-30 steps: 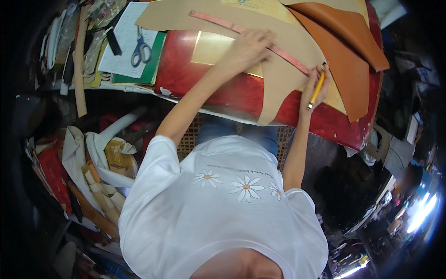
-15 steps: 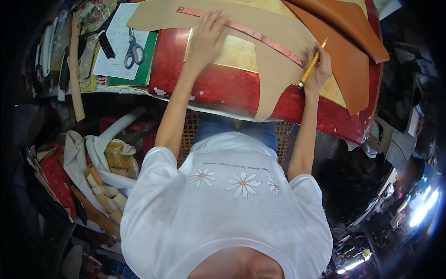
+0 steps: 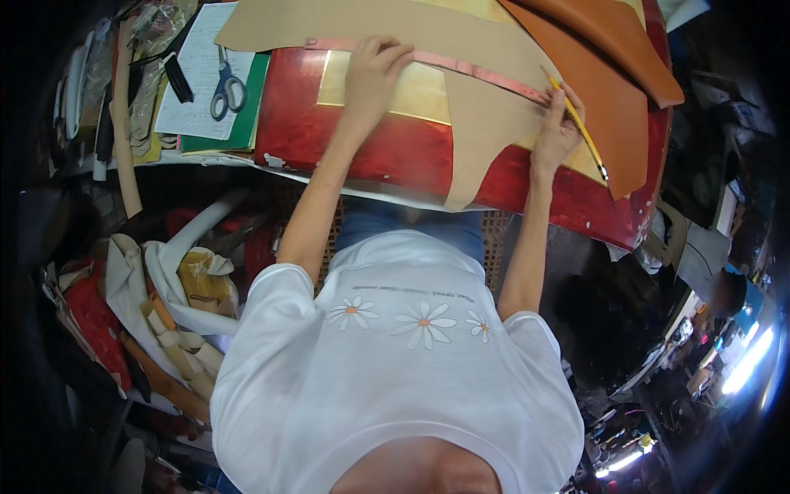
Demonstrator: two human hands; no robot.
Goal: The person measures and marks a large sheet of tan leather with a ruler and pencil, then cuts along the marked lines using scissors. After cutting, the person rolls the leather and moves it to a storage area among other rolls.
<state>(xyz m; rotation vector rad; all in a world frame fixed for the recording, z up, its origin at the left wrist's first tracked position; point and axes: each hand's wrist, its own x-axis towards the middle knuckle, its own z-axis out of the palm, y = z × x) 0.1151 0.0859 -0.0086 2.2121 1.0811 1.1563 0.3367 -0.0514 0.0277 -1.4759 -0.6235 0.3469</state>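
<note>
Plainly, left hand on tape; right hand holding pencil.

The pink tape lies nearer the person; the pencil now points leftward.

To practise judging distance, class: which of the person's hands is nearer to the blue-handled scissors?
Left. The left hand, at the pink tape measure, is to the right of the blue-handled scissors; the right hand, holding a yellow pencil, is much farther right.
</note>
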